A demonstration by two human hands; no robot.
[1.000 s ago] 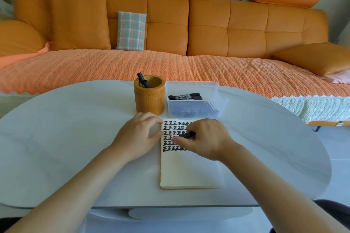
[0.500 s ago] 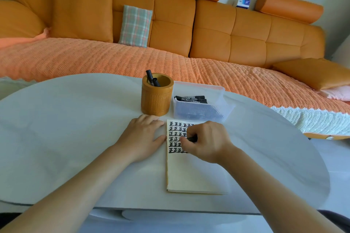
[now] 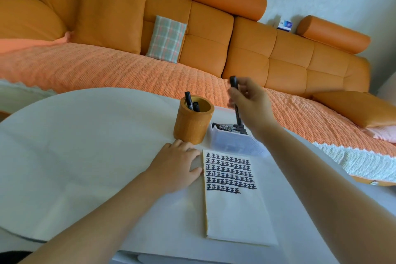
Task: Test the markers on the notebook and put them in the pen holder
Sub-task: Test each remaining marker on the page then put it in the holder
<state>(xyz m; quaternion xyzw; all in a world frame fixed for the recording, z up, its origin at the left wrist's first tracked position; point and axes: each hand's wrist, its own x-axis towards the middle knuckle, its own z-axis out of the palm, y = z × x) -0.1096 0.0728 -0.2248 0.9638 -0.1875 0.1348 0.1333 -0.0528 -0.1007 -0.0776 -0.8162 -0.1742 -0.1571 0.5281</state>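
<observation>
Right hand (image 3: 248, 100): raised above the table (image 3: 85, 146), over the near corner of the clear plastic box (image 3: 233, 143), fingers curled round one black marker (image 3: 233, 82); marker held near upright, one end above the fingers, the other showing below the palm. Left hand (image 3: 177, 167): flat on the table, fingers relaxed, holding nothing, thumb and fingertips at the left edge of the notebook (image 3: 235, 210). Notebook: lying open, six rows of black test marks across the upper page, lower page blank. Pen holder (image 3: 192, 124): round, wooden, upright, just beyond the left hand and just left of the box; contains two black markers (image 3: 188, 100) leaning on its far rim. Box: several more black loose markers (image 3: 229, 127) lying flat inside. Background: orange sofa (image 3: 267, 60) with plaid cushion (image 3: 166, 38)
</observation>
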